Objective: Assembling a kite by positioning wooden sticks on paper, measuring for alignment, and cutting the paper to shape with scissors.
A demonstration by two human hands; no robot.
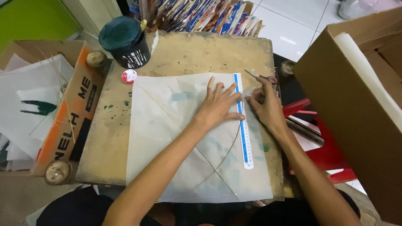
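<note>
A thin white paper sheet (167, 138) with crossed thin sticks lies flat on a worn wooden board (188, 52). A white and blue ruler (243, 134) runs along the sheet's right side. My left hand (217, 104) lies flat, fingers spread, pressing on the paper and the ruler's left edge. My right hand (266, 106) is just right of the ruler, holding scissors (261, 77) whose blades point up-left, while its fingers pinch the paper's right edge.
A dark green paint tub (124, 41) and a small red-white lid (129, 76) sit at the board's top left. An orange-edged box (71, 113) with white sheets is at the left, a big cardboard box (356, 104) at the right, red stool parts (322, 146) beside it.
</note>
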